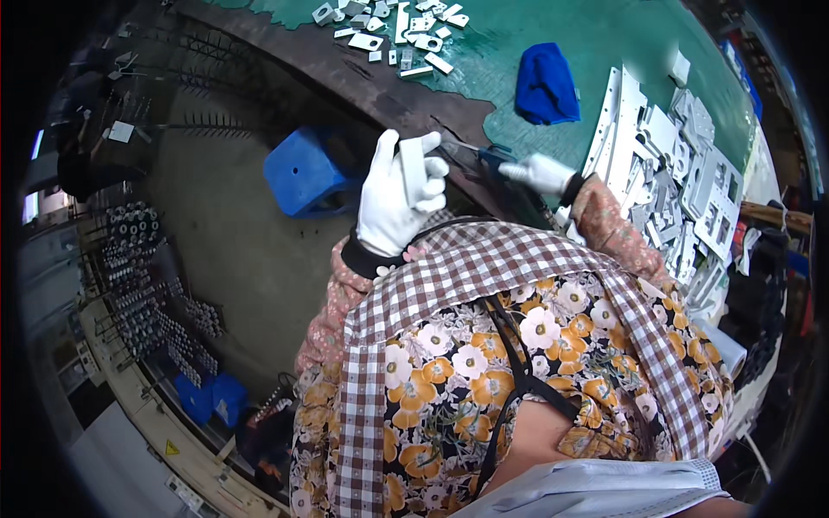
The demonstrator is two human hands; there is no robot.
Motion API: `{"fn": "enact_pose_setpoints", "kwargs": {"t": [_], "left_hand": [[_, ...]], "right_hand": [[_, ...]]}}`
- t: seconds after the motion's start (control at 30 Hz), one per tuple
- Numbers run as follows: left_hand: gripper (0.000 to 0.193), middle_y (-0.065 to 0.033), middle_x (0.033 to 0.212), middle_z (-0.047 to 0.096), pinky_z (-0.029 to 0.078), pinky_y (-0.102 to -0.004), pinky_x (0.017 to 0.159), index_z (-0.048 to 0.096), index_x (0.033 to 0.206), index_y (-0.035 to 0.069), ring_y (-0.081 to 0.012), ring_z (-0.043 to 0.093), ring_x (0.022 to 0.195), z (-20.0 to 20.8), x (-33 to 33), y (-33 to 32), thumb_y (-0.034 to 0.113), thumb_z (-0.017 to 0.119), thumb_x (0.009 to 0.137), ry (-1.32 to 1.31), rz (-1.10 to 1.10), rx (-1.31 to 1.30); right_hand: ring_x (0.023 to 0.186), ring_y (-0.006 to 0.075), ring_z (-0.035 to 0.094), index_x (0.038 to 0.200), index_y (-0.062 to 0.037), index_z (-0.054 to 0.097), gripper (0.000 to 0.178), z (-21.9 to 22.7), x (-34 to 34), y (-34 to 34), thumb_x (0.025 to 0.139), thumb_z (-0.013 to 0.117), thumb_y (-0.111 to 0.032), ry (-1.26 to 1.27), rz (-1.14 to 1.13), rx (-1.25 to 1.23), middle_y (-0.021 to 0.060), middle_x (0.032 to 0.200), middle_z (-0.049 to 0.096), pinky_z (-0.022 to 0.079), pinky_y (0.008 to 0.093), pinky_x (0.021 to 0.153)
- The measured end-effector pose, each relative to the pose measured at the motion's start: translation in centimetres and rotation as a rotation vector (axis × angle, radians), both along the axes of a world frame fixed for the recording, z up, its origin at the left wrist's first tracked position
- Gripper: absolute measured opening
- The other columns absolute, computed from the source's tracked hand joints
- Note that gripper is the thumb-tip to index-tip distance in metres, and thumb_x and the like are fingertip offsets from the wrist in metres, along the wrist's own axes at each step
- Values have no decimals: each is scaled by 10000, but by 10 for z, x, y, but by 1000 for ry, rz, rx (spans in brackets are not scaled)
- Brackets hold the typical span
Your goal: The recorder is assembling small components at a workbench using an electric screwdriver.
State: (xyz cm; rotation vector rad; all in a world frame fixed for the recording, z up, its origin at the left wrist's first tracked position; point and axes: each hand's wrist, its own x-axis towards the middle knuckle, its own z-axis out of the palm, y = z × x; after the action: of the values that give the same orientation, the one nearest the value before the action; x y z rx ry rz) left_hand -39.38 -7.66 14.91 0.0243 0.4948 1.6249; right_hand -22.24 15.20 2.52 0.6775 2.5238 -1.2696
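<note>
My left hand point(389, 203), in a white glove, is closed on a small flat metal piece point(413, 168), pale and oblong, held upright between the thumb and fingers. To its right, my right hand point(542, 174), also gloved in white, grips a hand tool point(492, 158) with a dark blue-black handle and a thin shaft. The shaft points left towards the metal piece, and its tip lies near the fingers of my left hand. Whether the tip touches anything I cannot tell. Both hands are in front of my checked apron, by the near edge of the table.
Loose small metal parts point(397, 34) lie on the green tabletop point(484, 78) at the far side. A blue cloth point(547, 84) rests nearer the right. Flat metal plates and brackets point(682, 173) are heaped at right. A blue stool point(306, 171) stands on the floor at left.
</note>
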Motion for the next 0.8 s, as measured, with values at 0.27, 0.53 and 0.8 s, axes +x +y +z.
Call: {"fn": "enact_pose_setpoints", "kwargs": {"t": [0.27,0.53,0.8], "left_hand": [[711,-97,853,541,411,-293,603,475,1194,-29,-201,484,716,18,8,12,599,313,903,-47,-66,-136],[613,-85,952,533,435,-332,681,464,1184,41,-230,524,772,9,8,10,569,307,916,23,-66,-69],[763,-28,670,458,300,-240,432,511,886,80,-130,432,535,21,27,15,754,156,833,342,-86,-460]], "right_hand": [[1084,334,523,1215,-247,537,497,1,-62,61,755,665,-386,101,-468,922,143,1307,457,451,451,887],[1004,327,560,971,-118,668,338,130,-53,-90,651,705,-219,990,-27,335,167,1119,575,454,405,861],[847,294,636,1070,-18,590,303,88,-96,-92,849,566,-224,610,-296,-392,203,919,643,496,361,770]]}}
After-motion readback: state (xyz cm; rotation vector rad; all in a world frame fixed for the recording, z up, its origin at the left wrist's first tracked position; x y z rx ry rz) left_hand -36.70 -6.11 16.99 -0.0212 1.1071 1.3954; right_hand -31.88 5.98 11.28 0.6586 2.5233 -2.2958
